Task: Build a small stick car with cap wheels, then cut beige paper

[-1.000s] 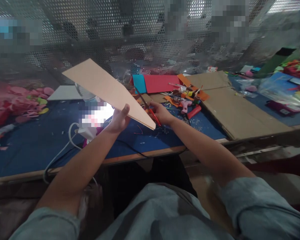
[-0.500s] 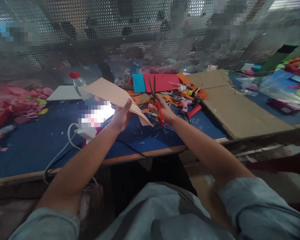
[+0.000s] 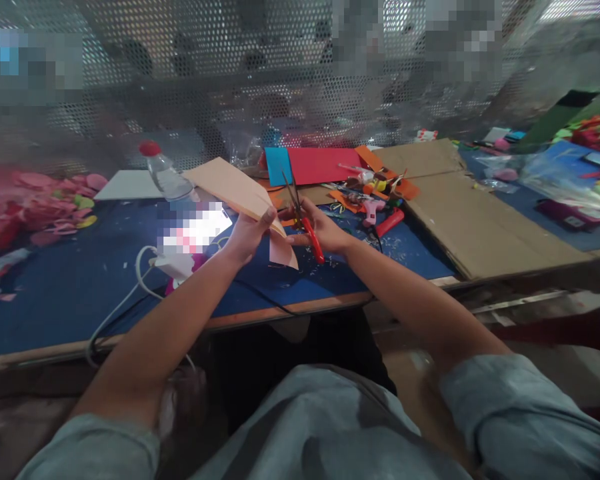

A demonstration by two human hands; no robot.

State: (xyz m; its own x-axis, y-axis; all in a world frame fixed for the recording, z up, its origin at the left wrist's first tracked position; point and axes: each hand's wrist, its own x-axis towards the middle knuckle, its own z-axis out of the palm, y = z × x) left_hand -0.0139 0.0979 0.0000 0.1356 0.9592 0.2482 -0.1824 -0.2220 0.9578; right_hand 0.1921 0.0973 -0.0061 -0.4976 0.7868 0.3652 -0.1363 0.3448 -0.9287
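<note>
Peach-coloured paper sheets [image 3: 230, 187] are pinched in my left hand [image 3: 250, 235], raised a little above the blue table. At their near end a paper flap [image 3: 283, 253] hangs down. My right hand [image 3: 325, 230] is closed on scissors [image 3: 310, 235] with red handles, the dark blades pointing up and away and slightly parted. The fingers of my right hand reach to the edge of the hanging flap; whether they grip it I cannot tell.
A bottle with a red cap [image 3: 167, 173] and a bright phone [image 3: 205, 227] are on the left. Red card [image 3: 323, 165], a pink glue gun [image 3: 373, 211] and flat cardboard [image 3: 480, 220] lie behind and right. Pink petal-like pieces [image 3: 35, 207] are heaped far left.
My right hand and the scissors have moved left, closer to the paper. The near flap has swung lower, and the sheets have shifted slightly right.
</note>
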